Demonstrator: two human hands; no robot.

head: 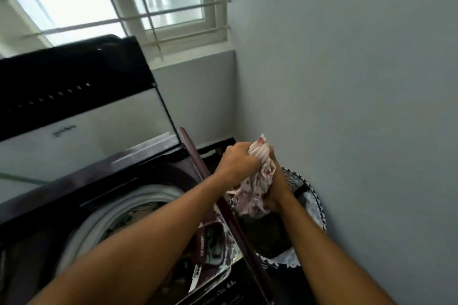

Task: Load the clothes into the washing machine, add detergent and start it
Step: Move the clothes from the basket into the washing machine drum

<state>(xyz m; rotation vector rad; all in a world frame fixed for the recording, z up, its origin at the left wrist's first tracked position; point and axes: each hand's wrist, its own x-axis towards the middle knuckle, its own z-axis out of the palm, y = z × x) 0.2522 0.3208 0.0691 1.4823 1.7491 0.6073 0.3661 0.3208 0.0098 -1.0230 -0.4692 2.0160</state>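
A top-loading washing machine [138, 163] with a dark maroon top stands at the lower left, its lid [81, 116] raised upright. Some clothes lie inside its white-rimmed drum [148, 199]. To the right of the machine, above a laundry basket [314, 202], both hands hold a bunched white garment with red spots [257, 181]. My left hand [236, 161] grips its upper part from the left. My right hand [277, 188] grips it from the right and below. Dark clothes [270, 235] lie in the basket.
A grey wall [347, 82] rises close on the right, right next to the basket. A barred window [124, 0] sits behind the machine. The machine's detergent compartment [213, 240] and front panel lie beneath my left forearm.
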